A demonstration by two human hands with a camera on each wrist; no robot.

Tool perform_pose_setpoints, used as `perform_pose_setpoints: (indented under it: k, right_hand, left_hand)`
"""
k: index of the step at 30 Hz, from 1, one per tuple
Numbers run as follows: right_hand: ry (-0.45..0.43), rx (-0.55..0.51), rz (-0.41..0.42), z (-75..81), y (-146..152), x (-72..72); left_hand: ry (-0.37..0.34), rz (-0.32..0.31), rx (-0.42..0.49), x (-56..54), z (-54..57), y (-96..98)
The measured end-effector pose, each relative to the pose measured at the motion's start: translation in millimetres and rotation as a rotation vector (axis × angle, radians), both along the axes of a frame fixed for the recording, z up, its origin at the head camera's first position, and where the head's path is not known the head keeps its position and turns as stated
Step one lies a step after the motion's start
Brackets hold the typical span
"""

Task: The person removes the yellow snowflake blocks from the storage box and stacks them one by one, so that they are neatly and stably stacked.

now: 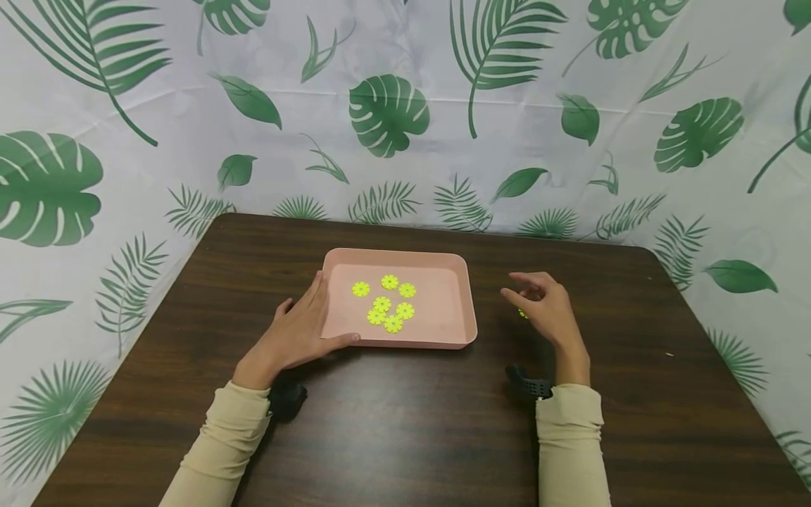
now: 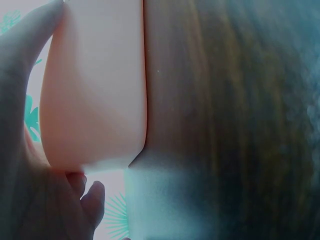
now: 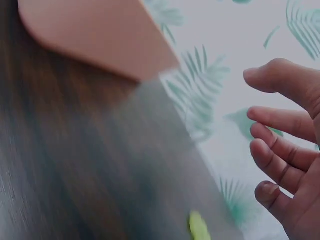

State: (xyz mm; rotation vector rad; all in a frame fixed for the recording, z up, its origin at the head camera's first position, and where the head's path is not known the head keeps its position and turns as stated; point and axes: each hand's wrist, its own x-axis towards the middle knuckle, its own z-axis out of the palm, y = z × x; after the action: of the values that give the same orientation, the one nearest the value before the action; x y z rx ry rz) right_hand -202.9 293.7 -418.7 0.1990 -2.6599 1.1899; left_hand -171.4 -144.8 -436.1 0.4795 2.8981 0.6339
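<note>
Left hand (image 1: 298, 331) and right hand (image 1: 550, 310) are both bare, and both are above the table (image 1: 405, 429). The left hand is spread out, with its fingers along the short left side of a pink tray (image 1: 443, 299) and its thumb on the near edge. The right hand is to the right of the tray, not touching it. Its fingers are loosely bent, with a gap between thumb and fingers, and it holds nothing.

Seven yellow discs (image 1: 405, 310) lie flat in the tray, toward its left and middle. They are thin and round, with little cuts all around the edge, so they look a bit like flowers. Some of them touch. One more disc (image 1: 522, 313) sits on the table by the right hand, partly hidden behind it.

The tray is smooth, with low walls and round corners, and looks like plastic.

Long tan sleeves (image 1: 222, 440) cover the arms, and dark straps (image 1: 531, 384) show at the wrists. The table is dark brown with wood stripes, a soft shine and round far corners. A tiny pale speck (image 1: 669, 354) is on its right side. Behind the table hangs white cloth (image 1: 285, 141) with creases and big green leaves (image 1: 388, 116) printed on it.
</note>
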Motion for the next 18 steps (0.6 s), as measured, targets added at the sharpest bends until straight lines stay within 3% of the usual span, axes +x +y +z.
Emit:
perform_pose_setpoints:
  k: [6,18]
  right_hand:
    - [0.009,-0.067,0.06,7.2,-31,-7.2]
    - [-0.018,-0.099,0.155,10.1,-73,-17.0]
  left_hand:
    - [-0.007,-0.003,0.003,-0.3,0.1,0.7]
    - [-0.014,0.003,0.005,-1.1,1.1,0.4]
